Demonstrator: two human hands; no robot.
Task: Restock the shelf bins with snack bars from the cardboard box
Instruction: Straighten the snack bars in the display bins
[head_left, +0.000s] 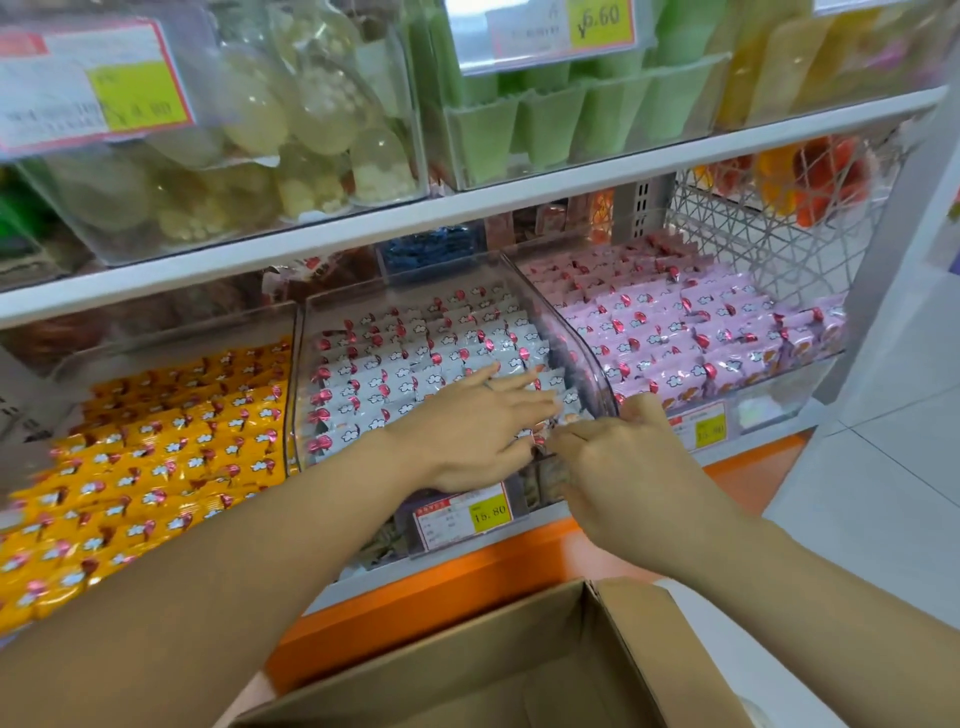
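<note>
Two grips over white snack bars (tag: 15.80): left hand flat, right hand pinching one.

The price tag on the front of the middle bin, which holds white-wrapped snack bars, reads "16.80" on its yellow patch; its small print is too fine to read. The tag on the right-hand bin of pink-wrapped bars reads roughly "15.80", blurred. On the upper shelf, the top tag shows "6.60" after a currency mark, and the top-left tag ends in "4.80", smeared.
</note>
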